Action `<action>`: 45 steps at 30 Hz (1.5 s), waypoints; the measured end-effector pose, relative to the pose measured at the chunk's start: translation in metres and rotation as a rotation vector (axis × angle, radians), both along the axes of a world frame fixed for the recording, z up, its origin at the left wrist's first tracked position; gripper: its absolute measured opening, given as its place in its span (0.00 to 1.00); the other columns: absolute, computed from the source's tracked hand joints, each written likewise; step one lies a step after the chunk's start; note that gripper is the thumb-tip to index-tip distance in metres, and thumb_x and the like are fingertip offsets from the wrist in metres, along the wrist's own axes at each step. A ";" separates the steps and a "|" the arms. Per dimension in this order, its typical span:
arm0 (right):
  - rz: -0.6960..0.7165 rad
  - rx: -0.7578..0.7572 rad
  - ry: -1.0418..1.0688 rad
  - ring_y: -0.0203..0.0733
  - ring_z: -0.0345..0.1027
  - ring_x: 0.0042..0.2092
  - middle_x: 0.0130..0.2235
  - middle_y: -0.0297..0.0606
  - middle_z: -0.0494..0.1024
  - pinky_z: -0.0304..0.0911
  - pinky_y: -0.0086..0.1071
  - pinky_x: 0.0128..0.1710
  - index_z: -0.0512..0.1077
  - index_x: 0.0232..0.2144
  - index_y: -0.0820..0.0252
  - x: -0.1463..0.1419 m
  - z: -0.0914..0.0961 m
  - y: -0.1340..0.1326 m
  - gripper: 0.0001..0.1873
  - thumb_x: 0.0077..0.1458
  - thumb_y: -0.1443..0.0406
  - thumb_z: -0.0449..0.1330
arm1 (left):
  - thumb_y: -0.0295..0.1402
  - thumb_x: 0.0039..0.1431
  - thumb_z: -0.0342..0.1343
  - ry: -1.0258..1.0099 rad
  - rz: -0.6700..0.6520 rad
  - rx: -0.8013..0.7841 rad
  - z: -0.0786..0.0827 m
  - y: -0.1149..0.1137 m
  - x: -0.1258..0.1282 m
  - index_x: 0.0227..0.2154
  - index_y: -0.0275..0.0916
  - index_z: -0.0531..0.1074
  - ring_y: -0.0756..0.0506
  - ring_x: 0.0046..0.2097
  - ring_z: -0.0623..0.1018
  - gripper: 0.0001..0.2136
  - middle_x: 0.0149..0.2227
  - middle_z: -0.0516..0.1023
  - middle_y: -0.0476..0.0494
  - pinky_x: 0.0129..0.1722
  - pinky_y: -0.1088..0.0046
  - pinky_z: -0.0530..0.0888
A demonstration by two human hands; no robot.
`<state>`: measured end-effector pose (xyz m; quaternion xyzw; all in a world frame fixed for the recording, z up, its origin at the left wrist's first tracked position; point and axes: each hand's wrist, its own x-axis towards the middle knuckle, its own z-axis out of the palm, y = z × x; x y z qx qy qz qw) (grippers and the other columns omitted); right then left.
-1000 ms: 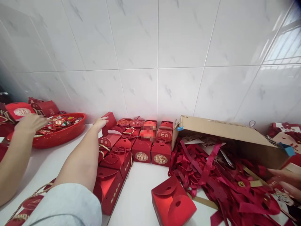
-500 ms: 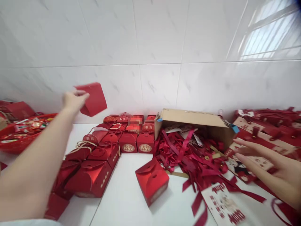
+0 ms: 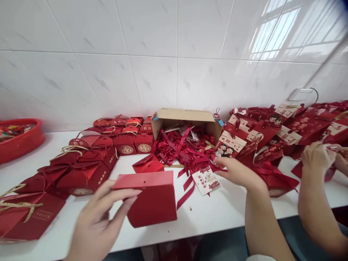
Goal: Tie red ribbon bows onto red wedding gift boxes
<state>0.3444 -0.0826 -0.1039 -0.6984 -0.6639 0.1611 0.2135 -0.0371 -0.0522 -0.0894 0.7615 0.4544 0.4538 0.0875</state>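
Observation:
My left hand [image 3: 100, 214] pinches the top edge of a red gift box [image 3: 153, 203], holding it tilted above the front of the white table. A second red gift box [image 3: 148, 164] sits just behind it, partly hidden. My right hand [image 3: 236, 172] reaches to the ribbon pile with thumb and forefinger apart. Its fingertips are at the end of a dark red ribbon [image 3: 186, 195] heap's right side, close to a white printed tag [image 3: 206, 181]. Whether they touch a ribbon is hard to tell. Loose ribbons [image 3: 176, 146] spill from a cardboard box [image 3: 187, 115] lying on its side.
Rows of closed red boxes [image 3: 84, 177], some tied with cord, stand at the left. A red basin [image 3: 24, 139] of wrapped sweets is at far left. Ribboned boxes [image 3: 274, 186] fill the right. Another person's hands [image 3: 318, 159] work there. A tiled wall [image 3: 152, 83] rises behind.
My left hand has brought the red box from the upper left down to the front middle. My right hand has moved in to the ribbons and tag. The view has turned right.

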 end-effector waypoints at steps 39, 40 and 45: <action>-0.310 0.649 1.350 0.42 0.74 0.43 0.42 0.39 0.79 0.69 0.42 0.45 0.69 0.42 0.56 -0.091 -0.026 -0.029 0.18 0.49 0.57 0.64 | 0.34 0.62 0.50 -0.472 -0.171 -0.266 -0.066 -0.019 0.058 0.47 0.43 0.65 0.46 0.46 0.74 0.11 0.41 0.72 0.45 0.44 0.71 0.73; -0.287 0.676 1.512 0.42 0.74 0.44 0.42 0.40 0.79 0.69 0.43 0.47 0.70 0.43 0.56 -0.106 -0.019 -0.031 0.18 0.50 0.58 0.64 | 0.33 0.62 0.50 -0.444 -0.169 -0.225 -0.066 -0.019 0.059 0.46 0.43 0.66 0.46 0.46 0.74 0.10 0.41 0.72 0.45 0.45 0.70 0.72; -0.263 0.584 1.887 0.41 0.73 0.48 0.48 0.38 0.78 0.68 0.42 0.49 0.69 0.51 0.49 -0.176 -0.011 -0.040 0.22 0.53 0.60 0.63 | 0.31 0.63 0.48 -0.380 -0.190 -0.173 -0.066 -0.024 0.064 0.41 0.42 0.68 0.48 0.44 0.73 0.06 0.40 0.72 0.47 0.46 0.72 0.69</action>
